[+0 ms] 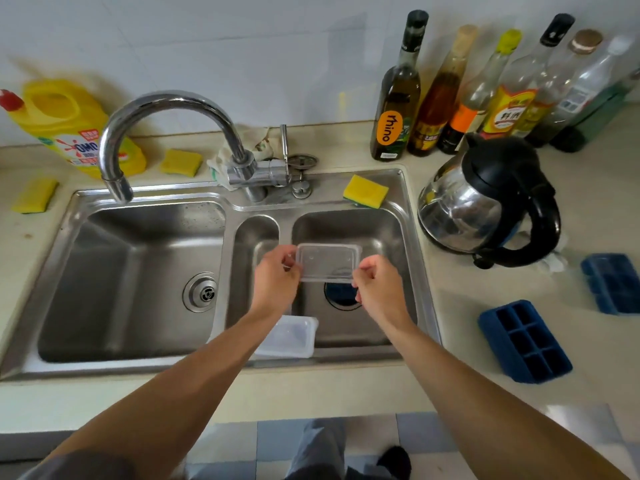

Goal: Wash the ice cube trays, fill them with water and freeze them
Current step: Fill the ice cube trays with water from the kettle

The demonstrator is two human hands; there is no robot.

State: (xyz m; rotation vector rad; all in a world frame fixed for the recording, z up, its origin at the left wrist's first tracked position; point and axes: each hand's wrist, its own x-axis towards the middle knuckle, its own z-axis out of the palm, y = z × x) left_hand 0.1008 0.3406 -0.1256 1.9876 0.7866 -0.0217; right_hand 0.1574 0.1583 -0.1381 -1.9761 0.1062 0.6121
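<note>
Grip: left hand (277,277) and right hand (377,285) both pinching the clear lid (327,263), one at each end, fingers curled tight on its edges.
Arms: bare, stretched forward side by side, wrists past the sink's front edge.
Lid place: up in the air over the small right bowl, touching only the hands.
Counter (460,393): pale, all round the sink.
Sink (145,195): shiny steel, big bowl left, thin bowl in the middle, small bowl right.
Open room: big left bowl holding only its drain; lots of space left of the hands.
Tap (166,98): curved over the big bowl's back corner, well apart from the hands.
Kettle (485,202): just beside the sink's right rim, at the back.
Bottles (394,98): in a row by the wall, behind the kettle.
Soap jug (65,123): yellow, far left by the wall.
Near blue ice tray (524,342): on the counter right of the sink, holes up.
Far blue ice tray (611,284): further right, near the picture's edge.
Second clear lid (289,337): lying on the sink's front edge, under the left arm.
Yellow sponge (365,190): on the sink's back rim, behind the right bowl.
Two more sponges (181,162): on the counter at the left.
</note>
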